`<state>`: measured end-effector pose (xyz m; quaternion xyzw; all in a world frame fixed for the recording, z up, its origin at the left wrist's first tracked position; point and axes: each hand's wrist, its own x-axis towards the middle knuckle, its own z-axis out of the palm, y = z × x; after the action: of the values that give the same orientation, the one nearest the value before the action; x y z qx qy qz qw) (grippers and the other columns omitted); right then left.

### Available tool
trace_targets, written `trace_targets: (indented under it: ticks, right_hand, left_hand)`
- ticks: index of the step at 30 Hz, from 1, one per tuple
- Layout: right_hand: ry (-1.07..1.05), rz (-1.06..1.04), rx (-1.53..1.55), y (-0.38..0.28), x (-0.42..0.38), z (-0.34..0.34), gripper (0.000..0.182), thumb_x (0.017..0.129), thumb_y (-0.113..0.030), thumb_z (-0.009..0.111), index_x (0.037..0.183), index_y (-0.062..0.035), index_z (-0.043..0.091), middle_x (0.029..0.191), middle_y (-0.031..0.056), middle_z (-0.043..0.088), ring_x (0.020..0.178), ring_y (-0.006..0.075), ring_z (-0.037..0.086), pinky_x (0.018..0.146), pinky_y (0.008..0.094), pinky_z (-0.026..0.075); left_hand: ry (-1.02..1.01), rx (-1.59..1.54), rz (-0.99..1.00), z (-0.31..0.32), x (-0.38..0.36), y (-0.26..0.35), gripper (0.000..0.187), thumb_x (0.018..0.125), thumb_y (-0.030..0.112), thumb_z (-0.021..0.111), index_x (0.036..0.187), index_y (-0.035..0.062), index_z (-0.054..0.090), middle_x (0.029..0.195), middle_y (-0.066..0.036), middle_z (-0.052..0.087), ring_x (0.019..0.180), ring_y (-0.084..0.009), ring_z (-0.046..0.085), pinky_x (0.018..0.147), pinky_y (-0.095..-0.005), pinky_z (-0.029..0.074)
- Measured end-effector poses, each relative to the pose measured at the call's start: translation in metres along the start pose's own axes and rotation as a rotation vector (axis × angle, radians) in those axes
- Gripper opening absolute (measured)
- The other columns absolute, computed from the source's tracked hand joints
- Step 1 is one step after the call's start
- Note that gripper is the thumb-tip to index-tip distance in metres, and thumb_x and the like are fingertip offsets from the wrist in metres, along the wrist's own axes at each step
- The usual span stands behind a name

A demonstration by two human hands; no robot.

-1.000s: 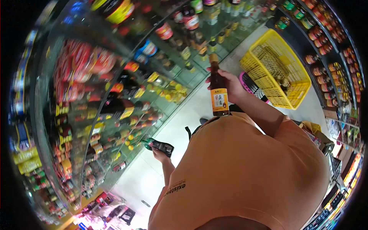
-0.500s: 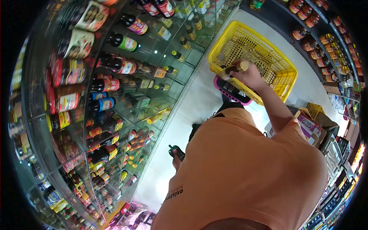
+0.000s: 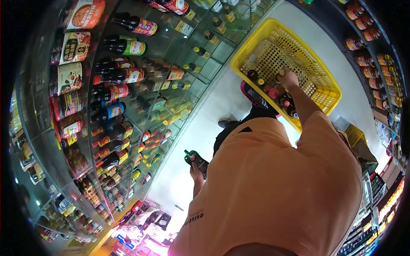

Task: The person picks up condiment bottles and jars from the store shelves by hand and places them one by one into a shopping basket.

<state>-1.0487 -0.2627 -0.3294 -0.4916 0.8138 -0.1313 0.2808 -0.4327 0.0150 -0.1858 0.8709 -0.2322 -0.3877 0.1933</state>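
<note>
My right hand [image 3: 290, 80] reaches down inside the yellow plastic basket [image 3: 314, 45], its fingers closed round a bottle [image 3: 280, 75] of which mostly the cap end shows. Beside it in the basket stand several more bottles, one with a red cap [image 3: 273, 92] and one with a yellow cap [image 3: 260, 81]. Low at my left side, my left hand [image 3: 196, 172] grips a dark green bottle [image 3: 197, 160] with a green cap, held tilted; part of it is hidden behind my shirt.
Glass shelves [image 3: 171, 89] crowded with sauce bottles run along my left. More shelves with jars [image 3: 363, 55] stand beyond the basket on the right. A pink-rimmed dark object [image 3: 250, 94] is partly hidden by the basket. Cartons [image 3: 363, 149] lie at my right.
My right hand has lowered its bottle from above the basket's near side down into it. My left hand still holds the green bottle, now more in view.
</note>
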Motion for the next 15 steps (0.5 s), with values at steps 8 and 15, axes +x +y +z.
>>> trace_targets:
  ticks: [8, 15]
  right_hand:
    - [-0.185, 0.104, -0.052, 0.021, 0.0, 0.024, 0.04, 0.076, -0.029, 0.072, 0.109, -0.0096, 0.063, 0.099, 0.0187, 0.07, 0.096, 0.0392, 0.067, 0.082, 0.0492, 0.053]
    - [-0.355, 0.02, -0.266, 0.014, -0.013, 0.029, 0.038, 0.079, -0.032, 0.069, 0.109, -0.01, 0.063, 0.107, 0.0194, 0.069, 0.102, 0.0389, 0.066, 0.085, 0.0504, 0.053]
  left_hand:
    - [0.029, 0.127, -0.069, -0.009, -0.003, -0.109, 0.057, 0.101, 0.048, 0.046, 0.111, -0.0056, 0.064, 0.098, -0.017, 0.071, 0.081, -0.0264, 0.067, 0.071, -0.0395, 0.052]
    - [0.005, 0.002, 0.038, 0.017, -0.012, -0.042, 0.048, 0.103, 0.035, 0.049, 0.127, -0.0052, 0.057, 0.106, -0.014, 0.07, 0.093, -0.0215, 0.065, 0.079, -0.0356, 0.051]
